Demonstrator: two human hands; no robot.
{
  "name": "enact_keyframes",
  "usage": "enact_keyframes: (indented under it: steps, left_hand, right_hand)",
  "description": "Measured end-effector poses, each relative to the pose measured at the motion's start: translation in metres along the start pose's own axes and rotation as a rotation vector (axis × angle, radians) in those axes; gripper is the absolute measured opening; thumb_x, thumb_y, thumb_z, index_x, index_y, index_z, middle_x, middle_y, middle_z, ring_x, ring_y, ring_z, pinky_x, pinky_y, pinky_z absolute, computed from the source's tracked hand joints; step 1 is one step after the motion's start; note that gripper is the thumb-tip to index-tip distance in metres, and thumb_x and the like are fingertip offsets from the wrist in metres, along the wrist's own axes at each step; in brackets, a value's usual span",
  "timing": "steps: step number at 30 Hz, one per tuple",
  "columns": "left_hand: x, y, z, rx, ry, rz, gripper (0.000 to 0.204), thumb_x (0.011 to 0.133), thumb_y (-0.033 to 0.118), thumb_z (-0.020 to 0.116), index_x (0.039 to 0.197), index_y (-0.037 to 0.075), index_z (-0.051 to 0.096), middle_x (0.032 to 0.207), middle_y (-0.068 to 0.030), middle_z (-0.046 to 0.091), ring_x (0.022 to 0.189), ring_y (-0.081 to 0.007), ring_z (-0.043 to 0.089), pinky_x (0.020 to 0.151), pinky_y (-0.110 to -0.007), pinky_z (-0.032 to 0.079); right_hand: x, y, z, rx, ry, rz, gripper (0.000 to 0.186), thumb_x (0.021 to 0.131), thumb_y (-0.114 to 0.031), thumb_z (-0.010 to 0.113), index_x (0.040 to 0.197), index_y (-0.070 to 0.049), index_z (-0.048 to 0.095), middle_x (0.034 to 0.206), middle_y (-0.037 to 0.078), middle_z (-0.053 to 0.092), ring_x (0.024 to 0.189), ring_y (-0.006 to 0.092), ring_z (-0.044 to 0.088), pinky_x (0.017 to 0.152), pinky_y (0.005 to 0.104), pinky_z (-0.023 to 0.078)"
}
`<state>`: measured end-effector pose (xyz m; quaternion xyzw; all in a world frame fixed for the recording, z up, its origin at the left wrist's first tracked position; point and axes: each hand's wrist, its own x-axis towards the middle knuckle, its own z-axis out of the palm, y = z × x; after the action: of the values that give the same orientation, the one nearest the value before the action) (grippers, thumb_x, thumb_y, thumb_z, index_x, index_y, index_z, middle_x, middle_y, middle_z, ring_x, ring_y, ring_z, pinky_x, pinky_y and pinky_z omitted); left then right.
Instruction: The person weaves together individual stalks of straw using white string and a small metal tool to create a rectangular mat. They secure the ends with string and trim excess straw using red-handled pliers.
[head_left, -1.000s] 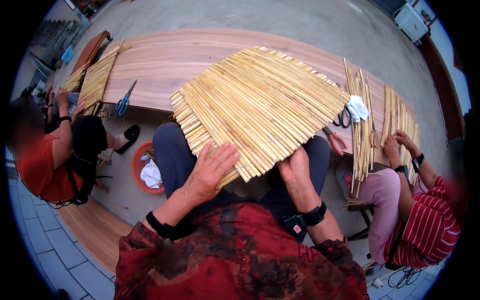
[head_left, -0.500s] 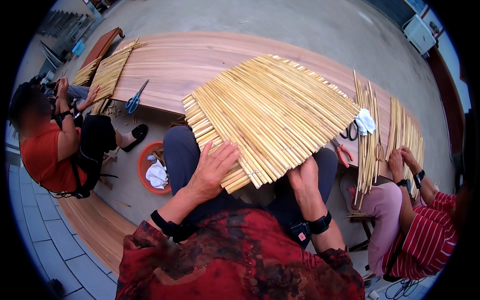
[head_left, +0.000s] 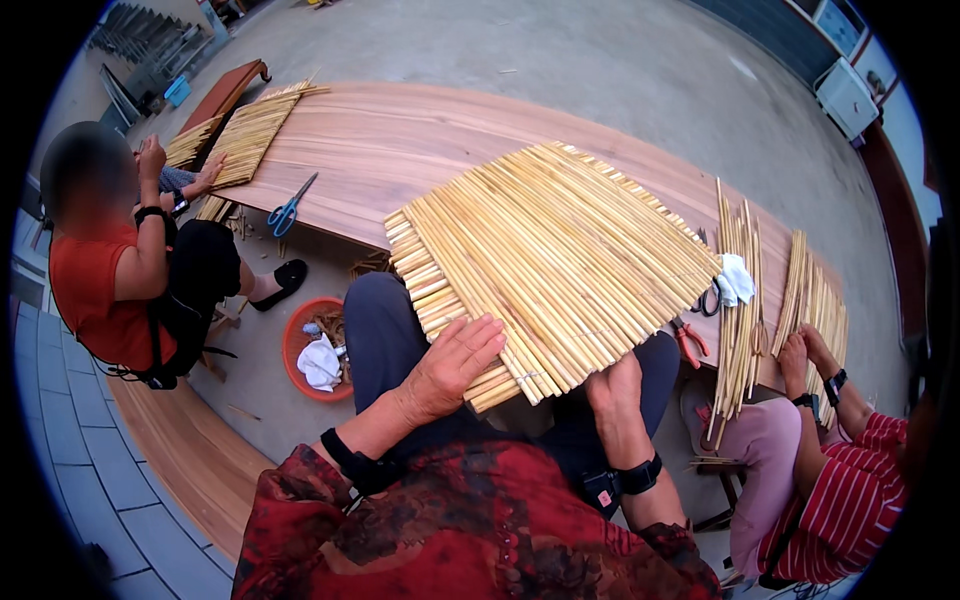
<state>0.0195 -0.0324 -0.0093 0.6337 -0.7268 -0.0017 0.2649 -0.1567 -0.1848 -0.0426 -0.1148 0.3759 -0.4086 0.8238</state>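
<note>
Stalk panel (head_left: 560,270), a broad sheet of yellowish stalks set side by side, lies slantwise over the near edge of the long wooden table (head_left: 400,130), with its near end jutting past that edge above the person's lap. Left hand (head_left: 452,368) is laid on the panel's near left corner, fingers stretched over the top; its thumb is hidden, so I cannot tell whether it grips. Right hand (head_left: 615,390) is under the panel's near end, on the person's side of the table; its fingers are out of sight beneath the stalks, and whether they are closed I cannot tell. On the table's near edge, left of centre, lie blue-handled scissors (head_left: 288,212); toward its right end are red-handled pliers (head_left: 690,340), black-handled scissors (head_left: 710,298) and loose stalks (head_left: 735,370) with a white cloth (head_left: 735,280) on them. At the table's left end, a co-worker in an orange top (head_left: 110,285) sits by another panel (head_left: 250,135); at its right end, a co-worker in a striped top (head_left: 850,500) has both hands at more stalks (head_left: 820,300). An orange basket (head_left: 318,393) holding a white rag (head_left: 320,362) stands on the floor before the table, left of the person's knees.
</note>
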Motion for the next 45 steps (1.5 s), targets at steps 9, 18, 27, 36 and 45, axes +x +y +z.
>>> enact_keyframes:
  steps: [9, 18, 27, 36, 45]
  left_hand:
    - [-0.002, 0.001, -0.003, -0.013, -0.048, -0.035, 0.052, 0.065, -0.002, 0.055, 0.117, 0.000, 0.046, 0.123, -0.0159, 0.046, 0.118, -0.0287, 0.042, 0.098, -0.044, 0.030]
    - [-0.021, -0.010, -0.035, -0.132, 0.012, 0.015, 0.044, 0.059, 0.005, 0.069, 0.100, 0.001, 0.053, 0.101, -0.0133, 0.054, 0.096, -0.0288, 0.052, 0.086, -0.042, 0.041]
    - [-0.023, -0.005, -0.050, -0.133, 0.049, -0.345, 0.034, 0.064, 0.017, 0.071, 0.091, 0.004, 0.057, 0.089, -0.0114, 0.056, 0.086, -0.0302, 0.054, 0.078, -0.039, 0.042]
    - [0.021, 0.038, -0.035, -0.017, -0.341, -0.040, 0.075, 0.065, 0.023, 0.071, 0.127, 0.005, 0.033, 0.132, -0.0150, 0.035, 0.123, -0.0292, 0.032, 0.100, -0.048, 0.023]
    - [0.017, 0.038, -0.018, -0.015, -0.040, -0.009, 0.055, 0.063, -0.006, 0.059, 0.115, -0.001, 0.046, 0.121, -0.0169, 0.047, 0.115, -0.0317, 0.044, 0.095, -0.043, 0.034]
  right_hand:
    - [0.003, -0.001, -0.002, 0.034, -0.013, 0.019, 0.028, 0.089, -0.012, 0.039, 0.111, 0.005, 0.047, 0.108, 0.015, 0.055, 0.096, 0.0246, 0.056, 0.081, 0.0382, 0.050]
    - [-0.003, -0.003, 0.005, 0.013, -0.026, 0.012, 0.029, 0.089, -0.012, 0.039, 0.112, 0.006, 0.046, 0.108, 0.016, 0.055, 0.097, 0.0247, 0.056, 0.081, 0.0383, 0.049]
    - [0.000, -0.003, 0.001, 0.022, 0.000, -0.004, 0.028, 0.089, -0.012, 0.040, 0.111, 0.005, 0.048, 0.108, 0.015, 0.056, 0.096, 0.0243, 0.056, 0.081, 0.0387, 0.049]
    - [0.001, -0.003, 0.003, 0.063, -0.096, 0.027, 0.026, 0.089, -0.011, 0.041, 0.109, 0.004, 0.048, 0.106, 0.014, 0.057, 0.095, 0.0225, 0.057, 0.081, 0.0368, 0.050]
    - [0.003, -0.004, 0.003, 0.057, -0.212, -0.008, 0.028, 0.089, -0.013, 0.043, 0.112, 0.002, 0.048, 0.111, 0.012, 0.055, 0.101, 0.0208, 0.054, 0.086, 0.0362, 0.046]
